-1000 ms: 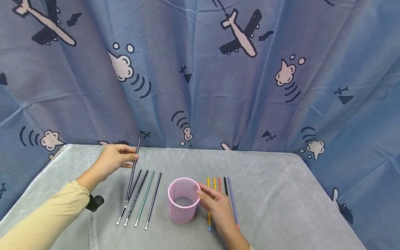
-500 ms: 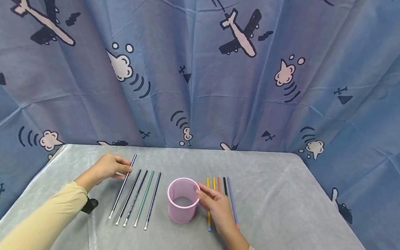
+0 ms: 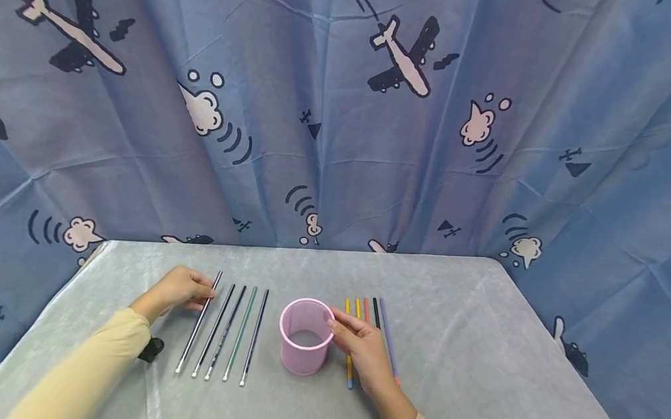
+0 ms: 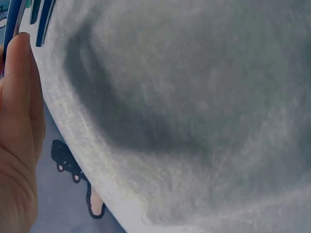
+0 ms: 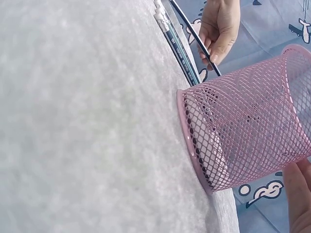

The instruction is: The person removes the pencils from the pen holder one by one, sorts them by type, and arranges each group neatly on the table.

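In the head view my left hand [image 3: 180,289] pinches a dark pencil [image 3: 194,333] near its upper end. This pencil slants at the left end of a row, its white eraser end toward me. Beside it lie several more pencils, dark ones and a green pencil [image 3: 240,334]. A pink mesh pen holder [image 3: 303,361] stands upright at the middle of the table, and my right hand [image 3: 364,346] grips its rim from the right. The right wrist view shows the mesh side of the holder, with the left hand and pencil beyond it. Only part of the left hand [image 4: 17,126] appears in the left wrist view.
Right of the holder lie several coloured sticks, among them a purple one [image 3: 387,334] and a yellow one [image 3: 349,370], partly hidden by the right hand. A grey cloth covers the table [image 3: 512,385]. A blue patterned curtain [image 3: 342,137] hangs behind it.
My left hand has brought the dark pencil down and to the left, from tilted up over the row to lying alongside it. The right hand and pen holder stay put.
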{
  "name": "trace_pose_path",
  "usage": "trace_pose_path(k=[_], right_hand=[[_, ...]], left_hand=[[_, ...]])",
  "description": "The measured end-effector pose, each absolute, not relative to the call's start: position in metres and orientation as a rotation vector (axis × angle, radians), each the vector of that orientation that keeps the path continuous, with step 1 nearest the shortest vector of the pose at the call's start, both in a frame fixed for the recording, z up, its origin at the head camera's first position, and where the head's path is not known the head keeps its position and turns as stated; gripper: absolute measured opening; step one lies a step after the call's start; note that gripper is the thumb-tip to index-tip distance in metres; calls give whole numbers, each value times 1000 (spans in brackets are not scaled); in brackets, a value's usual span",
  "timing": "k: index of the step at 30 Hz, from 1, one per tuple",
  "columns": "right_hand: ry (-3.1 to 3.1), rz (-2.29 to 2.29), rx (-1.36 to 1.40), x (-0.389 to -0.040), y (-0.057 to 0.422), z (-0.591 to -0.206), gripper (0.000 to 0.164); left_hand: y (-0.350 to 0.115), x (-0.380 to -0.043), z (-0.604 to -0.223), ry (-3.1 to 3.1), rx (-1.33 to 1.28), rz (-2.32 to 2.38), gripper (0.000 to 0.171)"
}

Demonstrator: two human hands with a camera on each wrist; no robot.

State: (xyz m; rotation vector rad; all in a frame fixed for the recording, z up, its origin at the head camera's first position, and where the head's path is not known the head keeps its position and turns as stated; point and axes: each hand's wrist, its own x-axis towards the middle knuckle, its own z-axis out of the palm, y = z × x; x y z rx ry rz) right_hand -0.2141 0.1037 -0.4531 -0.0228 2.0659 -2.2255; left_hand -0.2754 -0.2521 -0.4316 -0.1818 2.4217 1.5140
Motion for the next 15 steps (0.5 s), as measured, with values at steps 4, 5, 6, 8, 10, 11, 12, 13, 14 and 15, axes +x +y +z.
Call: trace_pose_path(k=[4,5,6,8,10,11,12,13,14,15], right_hand=[[2056,-2226,-23,-214,102,-454,41],[2061,-2223,-20,-214,102,-454,41],[2062,-2223,-19,-214,102,-454,41],[2062,-2225,-17,-214,102,-454,41],[2062,-2227,-16,-214,102,-454,41],[2063,-2227,-17,-214,102,-454,41],[2061,-2229,-18,-214,103,-454,41],[2065,-2228,-18,-214,103,-453,41],[2064,-2229,-13,-214,103,-454,41],[2066,-2229,-11,-214,103,-454,41]], left_hand=[[-254,-275,-437,2414,-202,1521,32],[-254,-275,-438,2415,-206,1518,31],[-254,-275,-440,2415,-202,1515,31],[-255,-275,-441,2415,-194,1504,30],[-255,-275,-442,2418,-199,1493,30],[-255,-275,-443,2419,-197,1489,30],[-255,-276,-443,2421,-197,1487,30],[-254,-276,-444,2422,-193,1486,30],[-254,-276,-444,2425,-193,1483,29],[-254,-276,-445,2428,-193,1484,29]])
